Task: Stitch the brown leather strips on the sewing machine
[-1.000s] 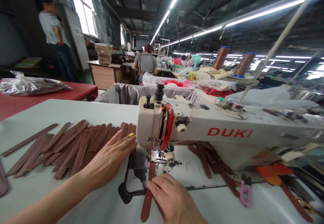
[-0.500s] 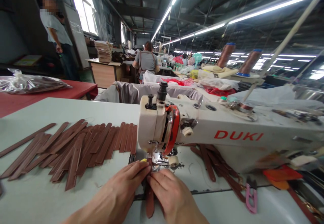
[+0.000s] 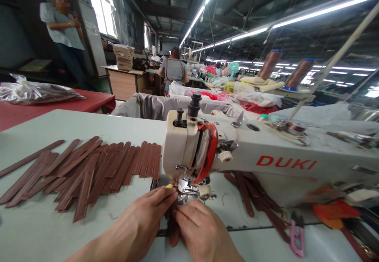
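Observation:
A brown leather strap (image 3: 173,232) lies under the needle area of the white sewing machine (image 3: 237,147), its rounded end toward me. My left hand (image 3: 148,210) presses on the strap's left side, fingers together, close to the presser foot (image 3: 189,189). A small yellow piece (image 3: 169,186) shows at its fingertips. From the right, my right hand (image 3: 201,222) grips the strap's edge with bent fingers just below the foot. The strap's middle is partly hidden by my fingers.
Many brown straps (image 3: 97,171) lie in a spread pile on the left of the table. More straps (image 3: 254,195) sit behind the machine's arm, near pink thread snips (image 3: 297,234). A plastic bag (image 3: 38,90) rests on a red table. Two people are further back.
The strap has moved slightly away from me under the foot, with my hands staying close to it. The standing person at the left has raised their forearms. The view has shifted slightly.

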Tool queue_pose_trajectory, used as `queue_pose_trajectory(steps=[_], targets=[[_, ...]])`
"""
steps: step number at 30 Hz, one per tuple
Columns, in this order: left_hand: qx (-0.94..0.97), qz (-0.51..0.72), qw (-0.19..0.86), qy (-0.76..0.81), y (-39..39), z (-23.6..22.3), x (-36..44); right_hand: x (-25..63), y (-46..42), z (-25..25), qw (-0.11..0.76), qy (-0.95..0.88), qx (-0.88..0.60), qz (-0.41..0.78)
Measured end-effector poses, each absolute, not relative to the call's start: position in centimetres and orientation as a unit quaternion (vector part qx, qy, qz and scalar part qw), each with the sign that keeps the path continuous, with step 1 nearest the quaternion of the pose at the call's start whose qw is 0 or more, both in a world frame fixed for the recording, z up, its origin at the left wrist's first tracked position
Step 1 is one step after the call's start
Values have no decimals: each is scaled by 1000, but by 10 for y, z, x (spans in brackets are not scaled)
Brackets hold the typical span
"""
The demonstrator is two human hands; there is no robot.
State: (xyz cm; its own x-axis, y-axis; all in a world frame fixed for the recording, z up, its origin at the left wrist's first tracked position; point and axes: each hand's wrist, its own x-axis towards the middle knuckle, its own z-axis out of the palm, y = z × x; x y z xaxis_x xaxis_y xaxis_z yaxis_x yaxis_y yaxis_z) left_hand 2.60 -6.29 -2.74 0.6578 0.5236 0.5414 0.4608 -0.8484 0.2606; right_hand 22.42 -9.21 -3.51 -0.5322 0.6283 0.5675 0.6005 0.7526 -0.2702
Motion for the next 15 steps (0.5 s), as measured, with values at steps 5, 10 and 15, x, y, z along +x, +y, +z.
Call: queue_pose_trajectory(steps=[5, 10, 15], targets=[[911, 288, 66, 289, -64, -27, 24, 224, -92, -36, 320, -876, -360, 18], [911, 288, 78, 286, -65, -30, 23, 235, -98, -31, 377, -848, -373, -11], [918, 268, 76, 283, -67, -24, 24, 248, -99, -29, 365, -830, -421, -6]])
